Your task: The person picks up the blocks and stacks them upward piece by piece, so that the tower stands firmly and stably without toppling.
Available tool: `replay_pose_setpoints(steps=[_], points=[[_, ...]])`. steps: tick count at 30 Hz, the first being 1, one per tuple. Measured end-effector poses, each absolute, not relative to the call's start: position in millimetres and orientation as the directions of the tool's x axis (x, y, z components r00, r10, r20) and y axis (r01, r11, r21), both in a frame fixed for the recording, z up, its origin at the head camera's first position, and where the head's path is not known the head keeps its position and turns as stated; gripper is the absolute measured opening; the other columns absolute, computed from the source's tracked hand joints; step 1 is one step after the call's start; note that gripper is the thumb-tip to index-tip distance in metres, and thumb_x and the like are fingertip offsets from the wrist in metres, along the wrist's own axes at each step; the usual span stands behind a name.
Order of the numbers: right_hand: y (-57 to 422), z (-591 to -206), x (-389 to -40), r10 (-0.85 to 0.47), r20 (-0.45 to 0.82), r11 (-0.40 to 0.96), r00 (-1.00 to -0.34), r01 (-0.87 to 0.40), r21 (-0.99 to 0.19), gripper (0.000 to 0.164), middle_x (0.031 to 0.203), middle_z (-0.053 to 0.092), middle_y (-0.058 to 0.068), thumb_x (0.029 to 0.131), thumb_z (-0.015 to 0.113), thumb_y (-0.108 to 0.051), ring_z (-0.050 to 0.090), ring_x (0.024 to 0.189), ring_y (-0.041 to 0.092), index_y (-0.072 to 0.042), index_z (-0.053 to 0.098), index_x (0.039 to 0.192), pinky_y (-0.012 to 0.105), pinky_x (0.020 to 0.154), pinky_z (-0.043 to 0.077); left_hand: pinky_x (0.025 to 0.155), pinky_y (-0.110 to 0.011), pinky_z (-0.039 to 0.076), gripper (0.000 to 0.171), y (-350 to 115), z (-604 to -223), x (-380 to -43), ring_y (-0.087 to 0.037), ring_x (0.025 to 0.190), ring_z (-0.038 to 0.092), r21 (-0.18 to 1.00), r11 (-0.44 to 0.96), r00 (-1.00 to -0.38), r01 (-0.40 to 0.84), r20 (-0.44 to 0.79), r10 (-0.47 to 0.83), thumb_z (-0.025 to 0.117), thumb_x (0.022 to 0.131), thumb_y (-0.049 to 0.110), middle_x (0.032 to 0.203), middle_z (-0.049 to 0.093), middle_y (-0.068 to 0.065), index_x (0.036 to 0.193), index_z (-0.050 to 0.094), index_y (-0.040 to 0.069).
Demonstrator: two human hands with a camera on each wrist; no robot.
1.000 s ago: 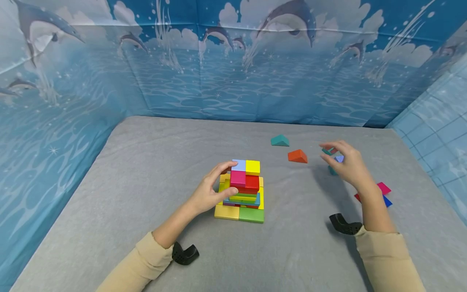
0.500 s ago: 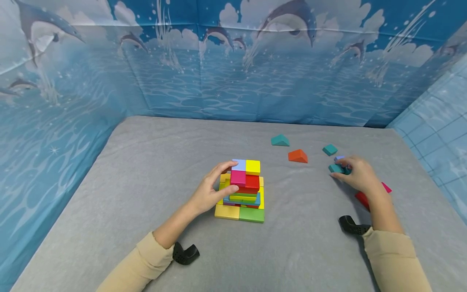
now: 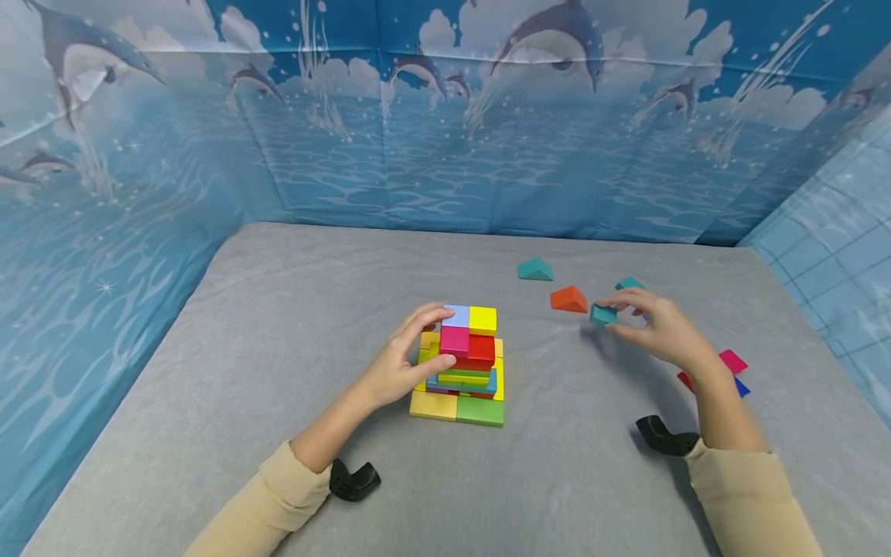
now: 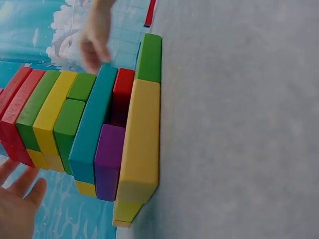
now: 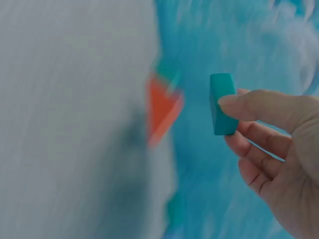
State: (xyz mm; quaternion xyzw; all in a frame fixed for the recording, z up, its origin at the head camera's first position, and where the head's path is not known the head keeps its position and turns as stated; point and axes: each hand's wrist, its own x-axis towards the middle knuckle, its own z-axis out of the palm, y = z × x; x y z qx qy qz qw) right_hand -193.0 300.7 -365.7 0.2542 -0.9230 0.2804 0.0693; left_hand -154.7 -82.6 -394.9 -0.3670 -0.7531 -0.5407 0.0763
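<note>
- Head view: The right hand [image 3: 657, 329] pinches a small teal rectangular block [image 3: 603, 314] between thumb and fingers, just right of an orange wedge-shaped block [image 3: 568, 299]; the shadow below suggests that it is clear of the grey cloth-covered counter [image 3: 278, 325]. The left hand [image 3: 402, 367], thumb and fingers parted and relaxed, stands at the left side of a stepped tower of smooth multicoloured blocks [image 3: 480, 352]. Sound practice: steady the tower with light contact only, without squeezing its narrow upper layers.
- Left wrist view: Here alone the lower layers read clearly. A purple block [image 4: 108, 162] and a red block [image 4: 123, 92] leave a dark recess beneath a long teal-blue plank [image 4: 92, 124], so sideways pressure is probably best avoided. Whether the fingertips touch cannot be told.
- Right wrist view: The grip, partly hidden from above, is plain: thumb across one face, fingers behind and below, upper end free. Hold it level and unhurried; the background is blurred.
</note>
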Motion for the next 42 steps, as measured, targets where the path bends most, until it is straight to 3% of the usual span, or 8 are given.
replay_pose_setpoints(steps=[3,7,11,13,16,21,29,42], points=[[268,-344,-182,-0.499,0.388,0.61,-0.775,-0.632,-0.477,0.04,0.107,0.059,0.005,0.073,0.071,0.007,0.049,0.091,0.009,-0.005,0.063,0.11,0.016,0.074,0.04,0.092,-0.046,0.041,0.055,-83,-395,-156,-0.02,0.116,0.042,0.74,0.131,-0.698,0.659,0.538,0.472,0.057,0.088,0.039,0.137,0.038,-0.011,0.13,0.042,0.008],[225,-321,-163,-0.602,0.472,0.45,-0.645,-0.761,-0.467,0.044,0.108,0.059,0.005,0.069,0.073,0.01,0.052,0.096,0.009,-0.004,0.063,0.109,0.013,0.079,0.043,0.094,-0.044,0.041,0.054,-83,-393,-158,-0.022,0.115,0.043,0.733,0.125,-0.69,0.669,0.551,0.47,0.062,0.087,0.034,0.134,0.042,-0.012,0.128,0.044,0.004],[193,-312,-146,-0.676,0.478,0.358,-0.561,-0.817,-0.452,0.029,0.109,0.058,0.004,0.083,0.068,-0.016,0.053,0.1,0.012,-0.007,0.063,0.111,0.017,0.082,0.045,0.095,-0.041,0.041,0.054,-82,-384,-154,-0.029,0.112,0.045,0.733,0.133,-0.696,0.668,0.551,0.46,0.064,0.086,0.03,0.13,0.044,-0.019,0.125,0.045,-0.002],[181,-311,-141,-0.695,0.476,0.35,-0.539,-0.832,-0.431,0.033,0.11,0.058,0.004,0.088,0.059,-0.029,0.053,0.1,0.014,-0.007,0.063,0.111,0.021,0.081,0.048,0.094,-0.04,0.042,0.052,-81,-375,-150,-0.031,0.111,0.046,0.737,0.134,-0.701,0.663,0.548,0.457,0.064,0.086,0.027,0.127,0.045,-0.021,0.123,0.046,-0.005],[169,-313,-137,-0.705,0.483,0.368,-0.519,-0.85,-0.377,0.031,0.109,0.058,0.004,0.087,0.062,-0.026,0.052,0.1,0.017,-0.005,0.063,0.11,0.029,0.078,0.05,0.094,-0.04,0.042,0.05,-80,-363,-143,-0.032,0.109,0.046,0.742,0.133,-0.704,0.657,0.542,0.458,0.064,0.086,0.023,0.125,0.045,-0.024,0.12,0.046,-0.007],[158,-319,-135,-0.707,0.503,0.398,-0.498,-0.867,-0.299,0.041,0.106,0.058,0.005,0.068,0.076,0.002,0.051,0.097,0.018,-0.003,0.064,0.107,0.033,0.075,0.049,0.092,-0.044,0.043,0.047,-80,-357,-141,-0.032,0.11,0.046,0.749,0.127,-0.707,0.651,0.536,0.462,0.066,0.084,0.016,0.125,0.046,-0.024,0.12,0.047,-0.008],[153,-325,-138,-0.699,0.533,0.411,-0.477,-0.878,-0.246,0.039,0.103,0.058,0.005,0.068,0.077,-0.001,0.051,0.093,0.019,-0.003,0.065,0.105,0.037,0.075,0.045,0.093,-0.045,0.042,0.049,-80,-359,-142,-0.033,0.111,0.046,0.76,0.13,-0.717,0.637,0.521,0.463,0.069,0.077,-0.002,0.125,0.045,-0.024,0.121,0.047,-0.008],[152,-335,-138,-0.625,0.571,0.438,-0.532,-0.845,-0.307,0.033,0.117,0.058,0.013,0.072,0.076,-0.009,0.051,0.109,0.028,-0.008,0.068,0.104,0.051,0.087,0.042,0.094,-0.044,0.042,0.049,-80,-359,-141,-0.033,0.113,0.045,0.765,0.146,-0.727,0.627,0.507,0.462,0.069,0.079,0.001,0.126,0.045,-0.024,0.121,0.046,-0.007]])
